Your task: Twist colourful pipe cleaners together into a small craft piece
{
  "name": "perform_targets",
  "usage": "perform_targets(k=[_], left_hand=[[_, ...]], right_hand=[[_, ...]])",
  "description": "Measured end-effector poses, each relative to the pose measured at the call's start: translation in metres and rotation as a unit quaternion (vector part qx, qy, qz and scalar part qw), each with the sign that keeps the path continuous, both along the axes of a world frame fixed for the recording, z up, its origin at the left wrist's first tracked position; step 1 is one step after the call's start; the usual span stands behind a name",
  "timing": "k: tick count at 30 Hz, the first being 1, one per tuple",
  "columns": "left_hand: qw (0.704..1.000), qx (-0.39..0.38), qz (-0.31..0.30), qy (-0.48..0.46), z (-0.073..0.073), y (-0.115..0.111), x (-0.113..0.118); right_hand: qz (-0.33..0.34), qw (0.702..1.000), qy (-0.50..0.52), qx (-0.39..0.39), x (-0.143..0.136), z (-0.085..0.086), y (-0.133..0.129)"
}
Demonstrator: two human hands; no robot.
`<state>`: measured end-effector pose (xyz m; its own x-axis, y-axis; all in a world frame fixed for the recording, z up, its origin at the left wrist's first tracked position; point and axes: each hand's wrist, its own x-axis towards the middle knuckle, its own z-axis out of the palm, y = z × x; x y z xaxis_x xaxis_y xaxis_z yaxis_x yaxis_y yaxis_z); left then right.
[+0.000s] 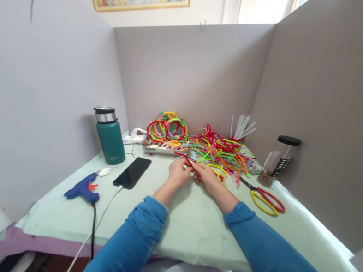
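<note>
A red pipe cleaner (182,155) sticks up from between my hands over the middle of the table. My left hand (179,173) pinches it from the left side. Close against it, my right hand (207,176) has its fingers closed on the same pipe cleaner. The fingertips overlap, so the lower part of the piece is hidden. Just beyond my hands lies a loose heap of coloured pipe cleaners (220,148). A metal tray (159,149) behind my left hand bears several pipe-cleaner rings (166,129).
Scissors (266,200) with yellow and red handles lie right of my right hand. A clear jar (279,161) and white glue sticks (243,127) are at the right. Leftward are a phone (132,173) with its cable, a blue glue gun (83,189) and a green bottle (111,141). Grey partitions (191,73) surround the table.
</note>
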<state>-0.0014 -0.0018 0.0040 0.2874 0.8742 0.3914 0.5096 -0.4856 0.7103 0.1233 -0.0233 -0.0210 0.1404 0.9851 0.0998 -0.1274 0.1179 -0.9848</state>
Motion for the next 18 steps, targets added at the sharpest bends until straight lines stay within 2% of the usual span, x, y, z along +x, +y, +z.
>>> perform_targets(k=[18], left_hand=[[0.998,0.05,0.021,0.023,-0.0048,0.0036,-0.0005]], right_hand=[[0.001,1.0,0.016,0.001,0.0009,-0.0013,0.0007]])
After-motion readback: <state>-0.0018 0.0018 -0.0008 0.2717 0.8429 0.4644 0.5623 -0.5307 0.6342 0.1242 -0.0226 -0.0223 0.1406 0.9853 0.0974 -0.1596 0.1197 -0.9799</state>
